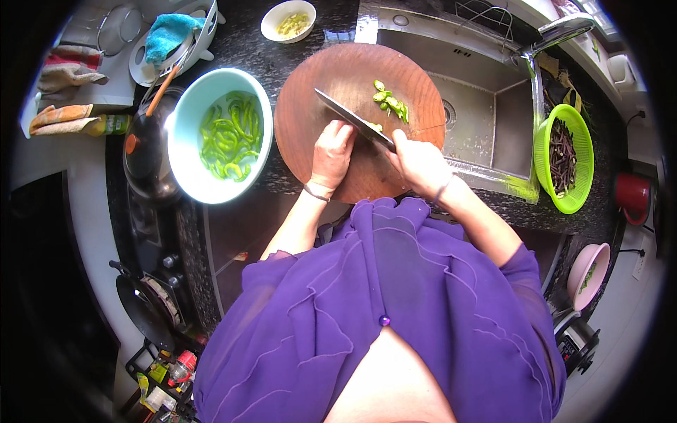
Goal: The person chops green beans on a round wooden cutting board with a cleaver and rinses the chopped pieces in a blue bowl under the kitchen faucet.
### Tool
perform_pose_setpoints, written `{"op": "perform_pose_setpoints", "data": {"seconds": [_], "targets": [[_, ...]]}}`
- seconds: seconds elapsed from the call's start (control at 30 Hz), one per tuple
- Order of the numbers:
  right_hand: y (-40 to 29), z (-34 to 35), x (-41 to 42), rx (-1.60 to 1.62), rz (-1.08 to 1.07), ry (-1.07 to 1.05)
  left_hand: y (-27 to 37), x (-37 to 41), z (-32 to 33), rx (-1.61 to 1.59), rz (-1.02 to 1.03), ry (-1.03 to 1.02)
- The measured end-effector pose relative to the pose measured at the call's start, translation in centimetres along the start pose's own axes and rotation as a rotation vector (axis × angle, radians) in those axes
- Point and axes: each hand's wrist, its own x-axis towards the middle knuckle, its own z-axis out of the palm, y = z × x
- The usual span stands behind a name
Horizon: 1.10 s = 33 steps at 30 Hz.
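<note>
My right hand (420, 161) grips the handle of a kitchen knife (354, 117), its blade slanting up and left over the round wooden chopping board (307, 84). Just left of the blade, my left hand (332, 153) rests on the board with its fingers bunched. Whether it pinches anything is hidden by the fingers and the knife. A little cut green pepper (376, 126) shows at the blade's far side. Beyond it lie several slices of green pepper (392, 101). Left of the board, a pale blue basin (182, 153) holds whole green peppers (230, 135) in water.
A white bowl (270, 25) of chopped pale pieces stands behind the board. The steel sink (476, 79) adjoins it on the right, with a green basket (579, 127) of dark cut beans beyond. A lidded pan (151, 158) sits beside the basin; a pink bowl (597, 291) is far right.
</note>
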Motion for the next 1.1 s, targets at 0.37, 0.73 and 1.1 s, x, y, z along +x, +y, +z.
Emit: {"op": "perform_pose_setpoints", "data": {"seconds": [0.37,0.73,1.1], "targets": [[-0.3,1.5,0.4,-0.01,0.034,0.011,0.1,-0.5,0.0,0.044,0.015,0.008],[-0.2,1.4,0.4,-0.009,-0.013,0.021,0.6,-1.1,-0.6,0.051,0.041,0.037],[-0.2,1.8,0.4,0.047,-0.023,0.019,0.4,-1.5,-1.0,0.076,0.029,0.005]]}}
